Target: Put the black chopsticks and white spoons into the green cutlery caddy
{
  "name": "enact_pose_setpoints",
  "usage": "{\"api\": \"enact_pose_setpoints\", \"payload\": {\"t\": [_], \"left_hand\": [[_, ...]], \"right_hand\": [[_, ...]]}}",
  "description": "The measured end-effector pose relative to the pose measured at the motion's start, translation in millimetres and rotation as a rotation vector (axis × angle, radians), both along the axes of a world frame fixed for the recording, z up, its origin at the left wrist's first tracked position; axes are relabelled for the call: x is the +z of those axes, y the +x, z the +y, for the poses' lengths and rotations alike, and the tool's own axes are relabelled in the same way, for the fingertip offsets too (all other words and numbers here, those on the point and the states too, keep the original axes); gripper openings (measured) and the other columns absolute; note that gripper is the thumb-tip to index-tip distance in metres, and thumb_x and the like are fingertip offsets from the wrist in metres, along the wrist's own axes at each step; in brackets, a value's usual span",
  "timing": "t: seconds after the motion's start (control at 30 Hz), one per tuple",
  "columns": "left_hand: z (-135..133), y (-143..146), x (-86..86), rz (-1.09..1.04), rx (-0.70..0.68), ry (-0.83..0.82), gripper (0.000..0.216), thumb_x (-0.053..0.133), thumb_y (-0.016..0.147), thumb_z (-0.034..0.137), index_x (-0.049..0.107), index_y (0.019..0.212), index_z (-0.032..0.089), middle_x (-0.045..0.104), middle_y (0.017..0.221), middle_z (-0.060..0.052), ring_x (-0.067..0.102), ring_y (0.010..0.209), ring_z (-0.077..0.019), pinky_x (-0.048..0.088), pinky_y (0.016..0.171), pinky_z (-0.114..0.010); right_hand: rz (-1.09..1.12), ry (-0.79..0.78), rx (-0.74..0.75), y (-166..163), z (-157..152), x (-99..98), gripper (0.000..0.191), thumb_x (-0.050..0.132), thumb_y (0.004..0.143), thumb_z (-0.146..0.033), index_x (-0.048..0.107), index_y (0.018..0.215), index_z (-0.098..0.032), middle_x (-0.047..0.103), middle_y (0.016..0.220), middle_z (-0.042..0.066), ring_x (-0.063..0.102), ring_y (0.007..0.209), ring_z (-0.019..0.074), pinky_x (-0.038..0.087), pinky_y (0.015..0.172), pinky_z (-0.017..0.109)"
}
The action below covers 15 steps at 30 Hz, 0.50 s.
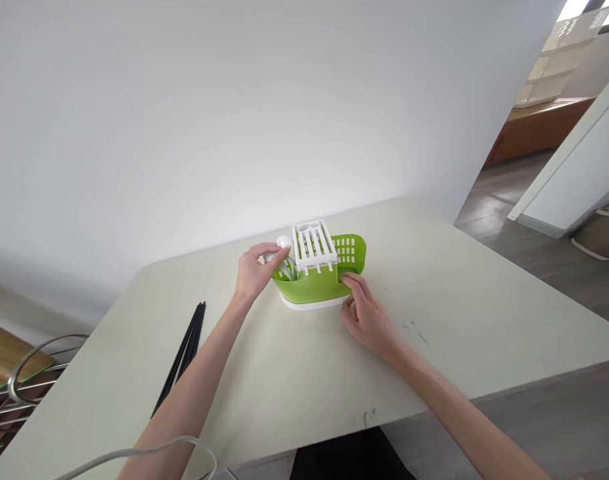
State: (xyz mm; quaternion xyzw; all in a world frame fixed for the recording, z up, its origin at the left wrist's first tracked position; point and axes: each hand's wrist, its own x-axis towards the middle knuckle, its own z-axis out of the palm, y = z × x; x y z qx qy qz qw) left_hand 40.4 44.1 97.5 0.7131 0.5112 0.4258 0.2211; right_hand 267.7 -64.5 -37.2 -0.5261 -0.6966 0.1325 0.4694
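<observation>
A green cutlery holder [309, 291] with perforated back walls stands on a white base tray [312, 306]. Across its middle sits a white slotted rack [312, 248]. At the holder's left end, white spoons [284, 241] stand with their bowls up and their handles down inside. My left hand [253, 272] is closed, thumb and fingers pinching a spoon there; the fingers partly cover it. My right hand [368, 315] grips the holder's front right rim, fingertips over the edge and thumb outside near the tray.
Black chopsticks [187, 347] lie on the pale table [284, 380], left of my left forearm. A grey cable [149, 450] crosses the lower left over that arm. A metal wire rack [22, 387] stands beyond the left edge. A white wall [234, 120] rises behind the table.
</observation>
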Motion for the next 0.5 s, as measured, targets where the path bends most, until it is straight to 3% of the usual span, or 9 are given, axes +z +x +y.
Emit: {"api": "enact_pose_setpoints", "payload": {"t": [0.5], "left_hand": [[-17,0,60.7,-0.275,0.033,0.066,0.035,0.083,0.079,0.053,0.082,0.091,0.02,0.079,0.11,-0.007,0.071,0.108,-0.0248,0.054,0.1,-0.039]], "right_hand": [[0.004,0.006,0.004,0,0,1.0,0.044,0.043,0.1,-0.017,0.042,0.143,-0.025,0.052,0.148,0.017,0.068,0.081,0.0166,0.052,0.062,0.031]]}}
